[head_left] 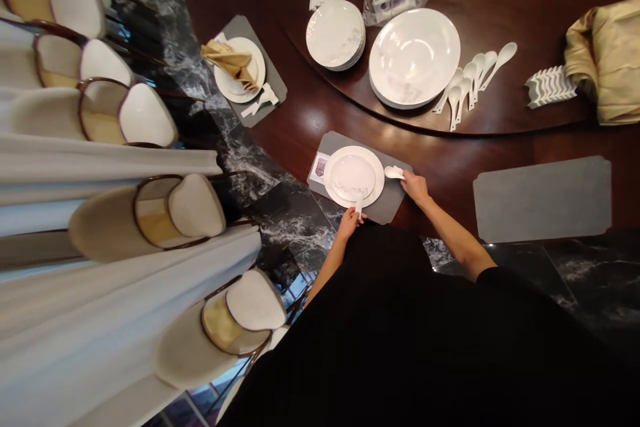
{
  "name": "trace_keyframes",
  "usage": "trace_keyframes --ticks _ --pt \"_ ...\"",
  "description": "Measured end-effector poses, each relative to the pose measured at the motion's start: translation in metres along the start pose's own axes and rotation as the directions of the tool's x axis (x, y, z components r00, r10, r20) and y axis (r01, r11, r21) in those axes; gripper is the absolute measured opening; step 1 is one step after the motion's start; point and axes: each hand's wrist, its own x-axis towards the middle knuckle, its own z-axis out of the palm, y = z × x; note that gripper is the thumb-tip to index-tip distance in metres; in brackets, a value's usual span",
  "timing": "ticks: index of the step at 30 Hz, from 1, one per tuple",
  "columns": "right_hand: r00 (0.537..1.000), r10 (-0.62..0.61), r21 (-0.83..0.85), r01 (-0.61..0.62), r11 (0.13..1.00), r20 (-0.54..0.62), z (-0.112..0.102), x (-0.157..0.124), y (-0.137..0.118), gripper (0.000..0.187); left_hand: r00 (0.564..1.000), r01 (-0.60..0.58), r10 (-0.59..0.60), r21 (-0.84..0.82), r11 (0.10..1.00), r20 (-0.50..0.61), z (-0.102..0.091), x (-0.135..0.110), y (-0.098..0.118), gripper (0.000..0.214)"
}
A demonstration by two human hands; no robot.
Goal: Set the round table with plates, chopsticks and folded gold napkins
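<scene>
**Tight squeeze rn, watch that edge**

L hand (351,224) pinches a thin white handle (359,207) at the rim of the stacked white plates (353,177); prob a spoon, can't tell from here. R hand (414,187) is well apart, fingers closed on a white porcelain spoon (394,172) just beside the plates.

Risk imo: glazed porcelain is slippery, so a loose grip could drop either piece & chip the plates. The grey place mat (387,207) also sits right at the edge of the dark wood table (305,113), so a snagged wrist could drag it off.

Room-wise, there's wood between the R hand & a second grey mat (543,199). Lazy Susan (520,27) is further out, past the plates, so not much in the way.
</scene>
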Motion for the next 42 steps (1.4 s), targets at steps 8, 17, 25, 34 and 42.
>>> trace_keyframes --ticks 8,17,25,34,42 --pt "0.989 0.142 0.016 -0.141 0.990 -0.039 0.034 -0.026 -0.003 0.049 0.992 -0.005 0.007 -0.012 1.000 0.125 -0.005 0.012 -0.011 0.019" --pt "0.852 0.455 0.496 -0.288 0.819 -0.257 0.063 -0.057 -0.008 0.039 0.980 -0.005 0.000 0.024 1.000 0.198 -0.008 0.008 -0.023 0.008" --pt "0.875 0.483 0.774 -0.290 0.562 -0.023 0.106 -0.064 -0.040 0.042 0.977 0.002 -0.013 0.052 0.999 0.214 -0.004 0.006 -0.027 0.006" --pt "0.886 0.463 0.694 -0.339 0.636 0.008 0.106 -0.054 -0.031 0.015 0.988 -0.050 0.012 0.244 0.968 0.155 0.050 0.016 -0.009 0.016" --pt "0.878 0.401 0.450 -0.257 0.855 -0.261 0.080 -0.055 -0.006 0.028 0.970 -0.229 0.238 0.543 0.808 0.055 0.082 0.039 0.015 0.025"
